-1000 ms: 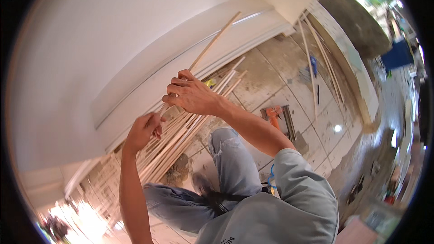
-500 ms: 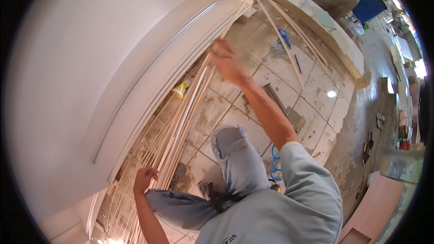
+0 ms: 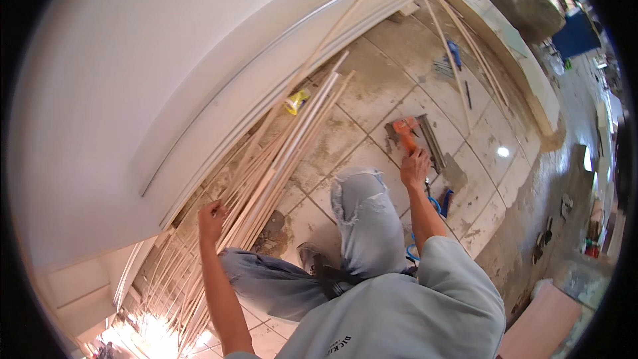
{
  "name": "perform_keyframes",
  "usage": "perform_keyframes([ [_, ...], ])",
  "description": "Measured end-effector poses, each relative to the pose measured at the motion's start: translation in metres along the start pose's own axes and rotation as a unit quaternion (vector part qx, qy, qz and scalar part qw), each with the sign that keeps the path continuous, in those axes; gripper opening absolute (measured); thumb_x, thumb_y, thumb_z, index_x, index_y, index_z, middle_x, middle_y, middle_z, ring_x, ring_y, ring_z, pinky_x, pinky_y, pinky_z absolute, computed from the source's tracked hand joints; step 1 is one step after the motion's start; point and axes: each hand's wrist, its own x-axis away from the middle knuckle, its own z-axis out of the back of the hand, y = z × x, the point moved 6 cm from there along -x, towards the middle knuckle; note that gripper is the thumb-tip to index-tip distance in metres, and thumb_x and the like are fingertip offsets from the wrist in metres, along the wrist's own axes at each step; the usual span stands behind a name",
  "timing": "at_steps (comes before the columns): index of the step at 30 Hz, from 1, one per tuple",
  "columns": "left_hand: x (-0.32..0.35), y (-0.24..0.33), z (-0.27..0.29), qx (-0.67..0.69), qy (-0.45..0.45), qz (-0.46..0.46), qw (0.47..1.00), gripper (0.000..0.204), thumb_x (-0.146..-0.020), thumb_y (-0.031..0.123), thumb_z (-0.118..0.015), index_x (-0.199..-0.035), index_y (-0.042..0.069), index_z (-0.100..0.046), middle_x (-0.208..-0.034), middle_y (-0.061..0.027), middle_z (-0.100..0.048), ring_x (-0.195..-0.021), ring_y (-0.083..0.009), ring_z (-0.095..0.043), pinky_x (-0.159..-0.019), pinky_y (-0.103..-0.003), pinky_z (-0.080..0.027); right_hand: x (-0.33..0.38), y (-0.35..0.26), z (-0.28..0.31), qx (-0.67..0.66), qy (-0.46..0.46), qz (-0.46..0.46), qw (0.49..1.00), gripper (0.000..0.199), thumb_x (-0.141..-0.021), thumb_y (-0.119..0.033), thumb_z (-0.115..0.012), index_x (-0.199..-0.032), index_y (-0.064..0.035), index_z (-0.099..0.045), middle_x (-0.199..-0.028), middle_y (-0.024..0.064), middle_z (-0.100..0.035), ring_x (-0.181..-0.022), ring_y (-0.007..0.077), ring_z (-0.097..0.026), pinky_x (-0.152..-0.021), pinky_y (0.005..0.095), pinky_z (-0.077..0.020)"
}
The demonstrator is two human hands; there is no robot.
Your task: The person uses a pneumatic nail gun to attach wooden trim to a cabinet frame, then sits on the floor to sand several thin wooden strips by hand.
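My right hand point(image 3: 415, 168) is closed round the handle of an orange and dark nail gun point(image 3: 405, 127), which is at the floor tiles to the right of my knee. My left hand point(image 3: 212, 218) is closed at the left of a bundle of long thin wooden strips point(image 3: 300, 134). A single pale wooden strip point(image 3: 335, 31) runs from the edge of the white panel point(image 3: 232, 110) down toward my left fingertips, which appear to pinch its near end. The exact grip there is small and partly hidden.
A yellow packet point(image 3: 297, 102) lies beside the bundle. A blue tool point(image 3: 454, 53) and more strips point(image 3: 478, 43) lie on the far tiles. The blue air hose point(image 3: 413, 250) coils by my right knee. A raised ledge point(image 3: 525, 70) borders the floor at right.
My right hand has left the strips and come back right and nearer, taking hold of the nail gun. The single strip's far end now rests across the white panel. My left hand has risen slightly.
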Motion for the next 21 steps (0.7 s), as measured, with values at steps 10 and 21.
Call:
perform_keyframes([
  [10, 0.007, 0.018, -0.003, -0.036, 0.025, -0.004, 0.999, 0.025, -0.09, 0.009, -0.066, -0.11, -0.006, -0.068, -0.089, -0.0102, -0.07, -0.079, -0.0176, -0.067, -0.076, -0.032, -0.052, 0.002, 0.056, 0.022, -0.026, -0.087, 0.074, 0.993, 0.041, -0.082, -0.026, -0.073, -0.116, -0.005, -0.062, -0.118, 0.0143, -0.059, -0.114, 0.0319, -0.055, -0.094, 0.0443, -0.0427],
  [21, 0.021, 0.072, -0.009, -0.022, 0.065, -0.12, 0.99, 0.022, -0.081, 0.003, -0.073, -0.102, -0.004, -0.07, -0.09, -0.014, -0.07, -0.082, -0.0209, -0.068, -0.077, -0.031, -0.053, 0.121, 0.211, 0.02, -0.101, -0.095, -0.084, 0.987, 0.039, -0.084, -0.028, -0.069, -0.111, -0.0015, -0.059, -0.111, 0.0232, -0.061, -0.1, 0.0425, -0.06, -0.085, 0.0502, -0.0483],
])
